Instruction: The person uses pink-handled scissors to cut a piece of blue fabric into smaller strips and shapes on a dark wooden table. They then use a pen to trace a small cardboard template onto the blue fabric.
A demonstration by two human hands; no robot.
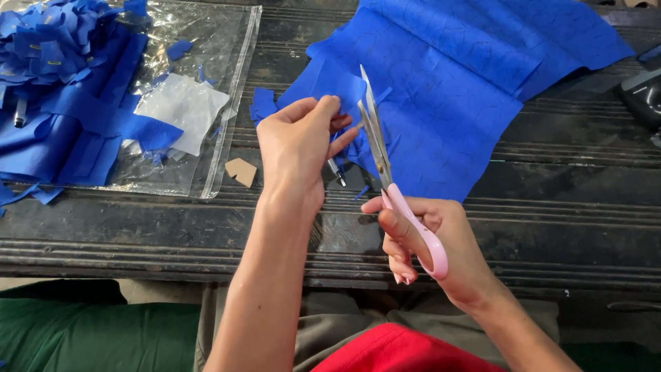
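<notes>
My left hand (299, 148) pinches the cut edge of a large blue fabric sheet (454, 76) marked with drawn outlines, which lies on a dark wooden table (551, 213). My right hand (434, 244) grips pink-handled scissors (385, 172); their blades point away from me and sit at the fabric edge right beside my left fingers. A pen (336, 172) lies under my left hand.
A clear plastic bag (206, 103) at the left holds blue fabric strips (76, 131), a heap of small cut blue pieces (48, 41) and a white piece (182, 107). A small cardboard template (241, 171) lies near the bag. A dark object (644, 96) sits at the right edge.
</notes>
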